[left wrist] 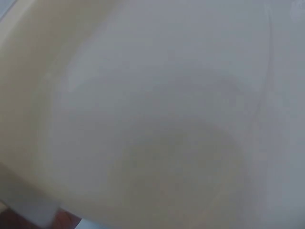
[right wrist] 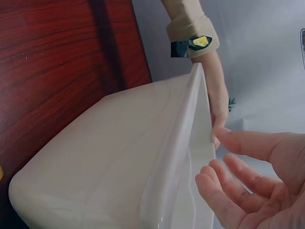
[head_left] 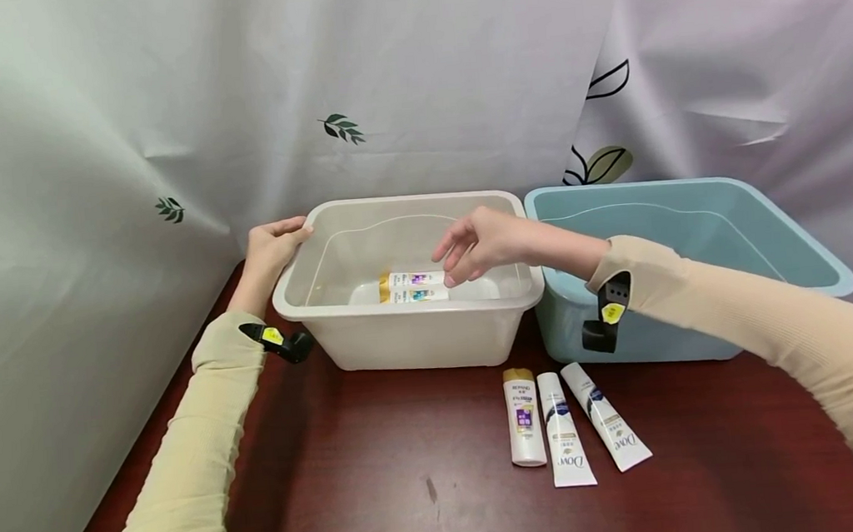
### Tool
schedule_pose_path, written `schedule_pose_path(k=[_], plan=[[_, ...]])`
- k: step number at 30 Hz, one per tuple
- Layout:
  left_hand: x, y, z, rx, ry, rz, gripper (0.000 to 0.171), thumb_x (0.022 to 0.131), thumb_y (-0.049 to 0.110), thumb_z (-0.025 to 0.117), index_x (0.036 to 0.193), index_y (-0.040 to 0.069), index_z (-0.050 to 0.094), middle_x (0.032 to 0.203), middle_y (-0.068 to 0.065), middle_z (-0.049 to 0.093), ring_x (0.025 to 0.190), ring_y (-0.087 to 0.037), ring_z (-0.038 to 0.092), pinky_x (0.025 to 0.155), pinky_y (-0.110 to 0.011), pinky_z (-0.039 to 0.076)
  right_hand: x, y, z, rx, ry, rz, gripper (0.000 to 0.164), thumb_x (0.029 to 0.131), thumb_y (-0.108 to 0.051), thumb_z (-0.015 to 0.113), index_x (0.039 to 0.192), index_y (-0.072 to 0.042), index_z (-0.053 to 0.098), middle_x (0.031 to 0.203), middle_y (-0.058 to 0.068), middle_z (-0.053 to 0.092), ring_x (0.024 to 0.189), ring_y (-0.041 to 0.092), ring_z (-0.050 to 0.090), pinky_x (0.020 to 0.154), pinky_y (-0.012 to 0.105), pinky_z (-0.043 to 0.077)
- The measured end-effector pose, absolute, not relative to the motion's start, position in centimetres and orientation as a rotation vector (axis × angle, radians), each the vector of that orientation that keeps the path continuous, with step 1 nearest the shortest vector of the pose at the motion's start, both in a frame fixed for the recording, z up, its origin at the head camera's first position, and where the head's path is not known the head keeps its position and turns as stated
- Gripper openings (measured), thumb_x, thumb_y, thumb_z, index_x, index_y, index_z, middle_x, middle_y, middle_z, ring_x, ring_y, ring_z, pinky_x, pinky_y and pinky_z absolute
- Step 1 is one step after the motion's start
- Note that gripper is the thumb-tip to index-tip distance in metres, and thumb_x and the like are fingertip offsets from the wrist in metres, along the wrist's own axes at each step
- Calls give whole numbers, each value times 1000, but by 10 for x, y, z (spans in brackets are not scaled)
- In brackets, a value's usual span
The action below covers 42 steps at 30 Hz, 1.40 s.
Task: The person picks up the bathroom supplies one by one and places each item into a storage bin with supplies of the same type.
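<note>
My left hand (head_left: 272, 249) grips the rim of a white plastic bin (head_left: 409, 334) at its far left corner. In the right wrist view, that left hand (right wrist: 218, 102) appears beyond the bin's edge. Over the right part of the bin hovers my right hand (head_left: 486, 243), its fingers loosely bent and apart with nothing between them. The right wrist view also shows this hand (right wrist: 267, 186) empty above the rim. Two white bottles with gold caps, one with a purple label (head_left: 416, 278) and one with a blue label (head_left: 420, 296), lie side by side on the bin floor.
Right of the white bin stands a blue bin (head_left: 627, 325), partly behind my right forearm. On the dark red table (head_left: 382, 470) in front lie a gold-capped white bottle (head_left: 525, 425) and two white Dove tubes, one upright in view (head_left: 564, 435) and one slanted (head_left: 607, 419).
</note>
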<state>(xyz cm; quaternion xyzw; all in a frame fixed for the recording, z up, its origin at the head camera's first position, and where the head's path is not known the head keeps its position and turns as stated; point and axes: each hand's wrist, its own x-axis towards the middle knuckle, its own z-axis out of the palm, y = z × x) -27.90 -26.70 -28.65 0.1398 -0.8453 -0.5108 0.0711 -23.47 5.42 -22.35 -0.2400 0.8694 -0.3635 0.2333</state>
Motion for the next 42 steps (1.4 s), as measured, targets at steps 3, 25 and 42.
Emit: schedule_pose_path(k=[3,25,42], plan=[[-278,-267,-286,418,-2517,-1551,45,90,29,66,130,9,62,137,-11,56,115,-19,59,96,-28,49,-233,56,-224,-652,2378,-1015,38,79,-9,76,116,-4,66,100,10,73,86,12,67,81,32,57],[-279,-268,-286,429,-2530,-1568,46,92,26,62,134,6,57,140,-13,53,119,-22,56,102,-33,46,-216,63,-223,-750,2390,-984,40,78,-14,78,116,-7,67,102,9,72,87,15,69,81,29,52],[-279,-267,-287,417,-2522,-1576,46,93,26,63,133,6,57,140,-13,53,122,-25,55,104,-35,45,-206,74,-224,-771,2363,-1039,40,79,-12,77,117,-6,66,105,12,70,88,15,68,79,27,54]])
